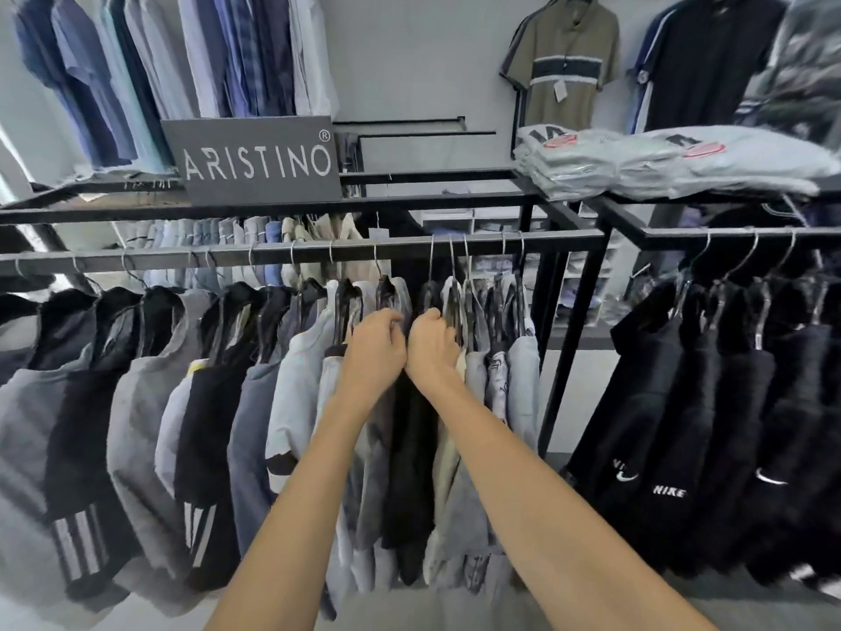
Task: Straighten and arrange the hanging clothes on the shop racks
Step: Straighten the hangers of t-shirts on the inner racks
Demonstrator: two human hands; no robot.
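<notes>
Hanging clothes [150,403] in grey, black and pale blue are carried on wire hangers along the black rack rail [318,252], from the left to the middle. Black Nike garments [682,403] are hung on the right rack. An ARISTINO sign [255,159] is stood beyond, at the left. Mid-row, the left hand [375,346] and right hand [432,346] are held side by side, fingers curled into the tops of neighbouring garments.

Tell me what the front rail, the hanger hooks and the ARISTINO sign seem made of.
Front rail: apparently metal, square-section, matte black paint, straight hard edges.
Hanger hooks: thin silvery wire, probably steel.
ARISTINO sign: flat rigid dark-grey panel, white lettering; plastic or painted board, cannot tell.
</notes>
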